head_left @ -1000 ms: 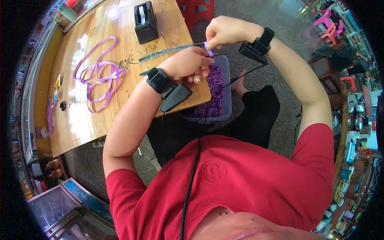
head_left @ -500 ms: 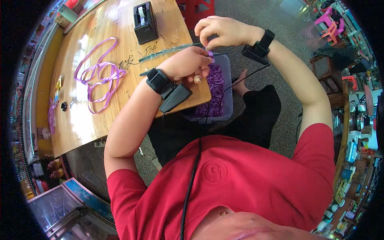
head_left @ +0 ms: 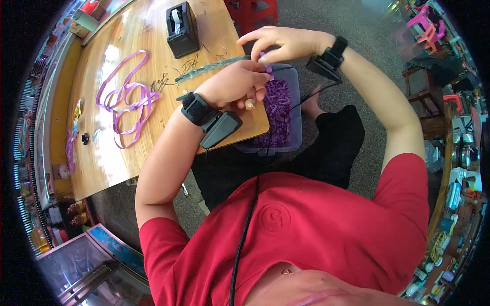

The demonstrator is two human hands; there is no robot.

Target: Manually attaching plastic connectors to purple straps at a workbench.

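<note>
Before the pale wooden bench (head_left: 178, 112), a red fabric shirt (head_left: 326, 219) is showing a round embossed emblem (head_left: 275, 219). At the bench's right edge, the left hand's (head_left: 239, 84) grip is clamping a short purple ribbon strip (head_left: 270, 70); whether the right hand's (head_left: 287, 42) is pinching it, I cannot tell. Dark handwritten strokes (head_left: 191, 64) are marking the bench.

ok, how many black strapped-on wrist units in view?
2: left unit on the person's left wrist, right unit on the right wrist. No third one shows, though the cluttered picture edges could hide more.
</note>
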